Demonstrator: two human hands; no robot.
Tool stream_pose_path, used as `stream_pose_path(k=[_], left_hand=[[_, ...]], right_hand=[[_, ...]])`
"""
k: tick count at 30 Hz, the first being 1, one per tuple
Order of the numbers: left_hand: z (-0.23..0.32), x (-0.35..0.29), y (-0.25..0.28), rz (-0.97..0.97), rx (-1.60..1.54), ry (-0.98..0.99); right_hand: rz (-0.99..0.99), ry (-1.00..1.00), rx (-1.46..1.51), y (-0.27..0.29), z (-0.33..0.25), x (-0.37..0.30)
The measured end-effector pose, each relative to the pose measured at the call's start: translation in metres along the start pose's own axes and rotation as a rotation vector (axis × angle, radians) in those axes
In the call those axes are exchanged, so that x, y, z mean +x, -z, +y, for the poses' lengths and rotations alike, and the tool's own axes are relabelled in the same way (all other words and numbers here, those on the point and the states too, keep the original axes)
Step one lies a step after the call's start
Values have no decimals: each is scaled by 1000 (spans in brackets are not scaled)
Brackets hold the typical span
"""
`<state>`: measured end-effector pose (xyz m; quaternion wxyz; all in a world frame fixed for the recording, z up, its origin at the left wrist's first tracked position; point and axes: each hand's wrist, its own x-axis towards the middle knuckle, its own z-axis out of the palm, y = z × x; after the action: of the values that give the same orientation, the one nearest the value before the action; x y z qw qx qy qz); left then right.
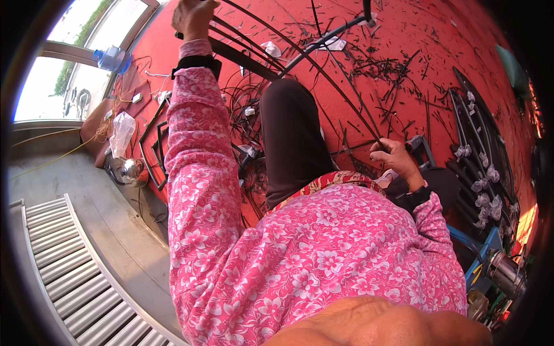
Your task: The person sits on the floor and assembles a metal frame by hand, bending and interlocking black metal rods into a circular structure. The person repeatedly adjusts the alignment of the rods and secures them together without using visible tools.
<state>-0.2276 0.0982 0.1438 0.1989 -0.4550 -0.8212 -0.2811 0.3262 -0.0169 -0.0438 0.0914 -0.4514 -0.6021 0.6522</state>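
Note:
At the top edge my left hand [195, 18] is closed beside the end of a dark metal frame [245, 56]; what lies in its fingers is cut off. A long, thin dark strip [323, 68] slants from the top edge, near that hand, down to my right hand [398, 160]. There the strip's lower end is pinched between thumb and fingers, in front of my body. More dark strips run along the frame, which leans by my knee. A grey-blue curved tube [323, 41] of the frame reaches to the right.
Strip scraps [386, 69] litter the red floor [352, 92]. Tangled dark strips [248, 109] lie left of my knee. On the right are dark tubular frames with plastic-wrapped ends [485, 167] and a metal cylinder [506, 274]. A slatted white rack [81, 259] and a water bottle [112, 59] are left.

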Motion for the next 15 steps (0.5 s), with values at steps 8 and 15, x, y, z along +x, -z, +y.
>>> stream_pose_path(k=[8, 15], left_hand=[[-60, 4, 1, -56, -136, 220], [-144, 33, 21, 130, -99, 463]], right_hand=[[95, 0, -383, 9, 43, -47], [770, 136, -788, 76, 76, -142]])
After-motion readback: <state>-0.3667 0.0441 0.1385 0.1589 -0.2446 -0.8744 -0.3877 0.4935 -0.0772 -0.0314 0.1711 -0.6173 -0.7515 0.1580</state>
